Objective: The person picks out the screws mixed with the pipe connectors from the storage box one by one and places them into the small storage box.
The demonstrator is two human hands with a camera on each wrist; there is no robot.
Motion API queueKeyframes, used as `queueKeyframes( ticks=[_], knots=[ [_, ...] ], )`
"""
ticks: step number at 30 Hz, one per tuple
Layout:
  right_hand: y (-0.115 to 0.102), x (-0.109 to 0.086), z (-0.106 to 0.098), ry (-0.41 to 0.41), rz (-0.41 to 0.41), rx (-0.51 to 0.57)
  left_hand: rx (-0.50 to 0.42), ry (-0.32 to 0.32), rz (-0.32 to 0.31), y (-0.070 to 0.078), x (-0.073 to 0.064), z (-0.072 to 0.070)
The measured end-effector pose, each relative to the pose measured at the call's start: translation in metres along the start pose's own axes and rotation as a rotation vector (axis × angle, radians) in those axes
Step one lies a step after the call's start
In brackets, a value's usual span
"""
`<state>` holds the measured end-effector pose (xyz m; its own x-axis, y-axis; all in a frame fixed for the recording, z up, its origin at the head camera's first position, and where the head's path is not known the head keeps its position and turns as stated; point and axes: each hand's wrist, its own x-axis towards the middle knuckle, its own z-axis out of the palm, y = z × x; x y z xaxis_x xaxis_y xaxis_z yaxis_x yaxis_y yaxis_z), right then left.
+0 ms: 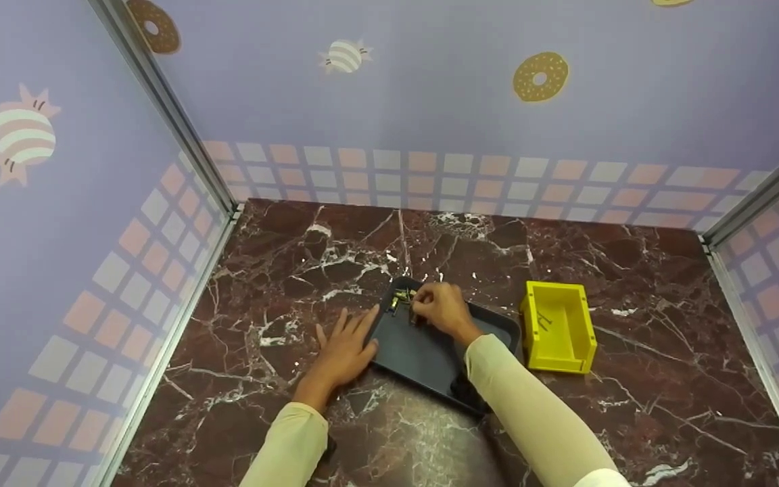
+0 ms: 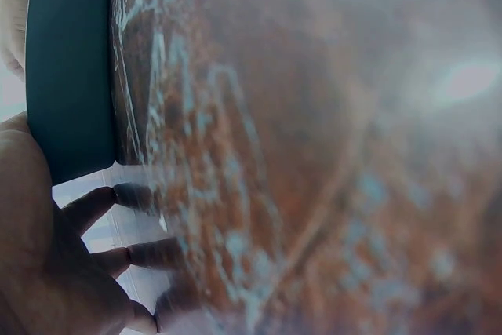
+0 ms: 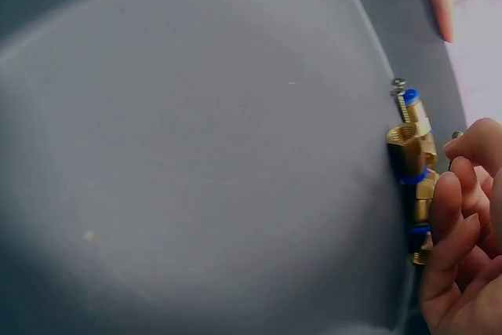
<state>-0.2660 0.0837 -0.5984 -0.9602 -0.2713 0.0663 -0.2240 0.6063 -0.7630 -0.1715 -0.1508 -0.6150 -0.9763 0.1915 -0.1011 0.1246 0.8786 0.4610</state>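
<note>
A dark grey tray [image 1: 406, 352] lies at an angle on the marble-patterned surface. My left hand [image 1: 343, 352] rests at its left edge, thumb on the rim and fingers spread and fairly straight. Over the tray's far left corner, my right hand [image 1: 442, 310] pinches a small metal piece [image 3: 456, 136], which looks like a screw, between thumb and index finger; most of it is hidden. Beside those fingertips lies a cluster of brass fittings [image 3: 405, 143] with blue rings. A small screw [image 3: 398, 84] sits at the end of the cluster.
A yellow open-fronted bin [image 1: 560, 364] stands just right of the tray, with a dark mark on its inner wall. Patterned panels [image 1: 389, 101] enclose the surface at the back, left and right.
</note>
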Motion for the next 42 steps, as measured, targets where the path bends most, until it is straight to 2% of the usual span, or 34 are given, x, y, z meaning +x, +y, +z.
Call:
queueKeyframes(
  ticks=[9, 25, 33, 42],
  knots=[
    [-0.002, -0.003, -0.02, 0.036, 0.005, 0.077, -0.001, -0.001, 0.01, 0.001, 0.0, -0.001],
    [0.003, -0.018, -0.077, 0.155, 0.008, 0.072, 0.0, -0.014, 0.003, 0.001, 0.001, -0.001],
    [0.012, -0.031, -0.103, 0.222, 0.031, 0.042, 0.013, -0.007, 0.001, 0.001, 0.001, -0.001],
    [0.024, -0.047, -0.136, 0.299, 0.079, 0.105, -0.004, -0.01, 0.0, 0.0, 0.0, -0.001]
  ],
)
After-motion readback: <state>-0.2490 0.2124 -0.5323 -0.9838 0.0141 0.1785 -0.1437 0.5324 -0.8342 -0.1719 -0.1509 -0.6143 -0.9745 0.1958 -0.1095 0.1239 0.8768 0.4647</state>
